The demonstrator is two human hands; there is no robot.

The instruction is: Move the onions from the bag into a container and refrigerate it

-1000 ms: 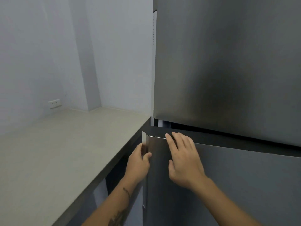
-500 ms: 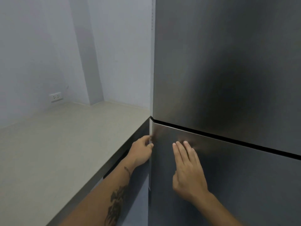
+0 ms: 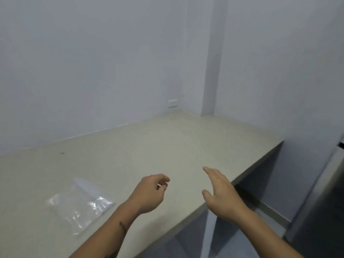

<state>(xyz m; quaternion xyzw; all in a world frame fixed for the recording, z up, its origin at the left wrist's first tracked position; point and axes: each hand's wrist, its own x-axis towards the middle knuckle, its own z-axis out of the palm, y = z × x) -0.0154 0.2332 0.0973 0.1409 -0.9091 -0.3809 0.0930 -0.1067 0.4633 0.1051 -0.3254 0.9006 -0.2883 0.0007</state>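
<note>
My hands, left (image 3: 149, 194) and right (image 3: 221, 194), had left the shut fridge (image 3: 323, 207) at three o'clock, hanging apart and empty over the counter (image 3: 167, 146); the bag (image 3: 80, 203) lay flat at nine o'clock, suggesting the onions were refrigerated.

We're seeing soft, even, cool light, no hard shadows. Everything's slightly blurred, hands (image 3: 149, 194) included. Glare glints off the plastic bag (image 3: 80, 203), lower left; wall lines bow near the right edge.

A home kitchen: a bare beige desk (image 3: 139, 151) against pale walls, wall socket (image 3: 173, 103) behind it, steel fridge (image 3: 331, 192) right of it.
</note>
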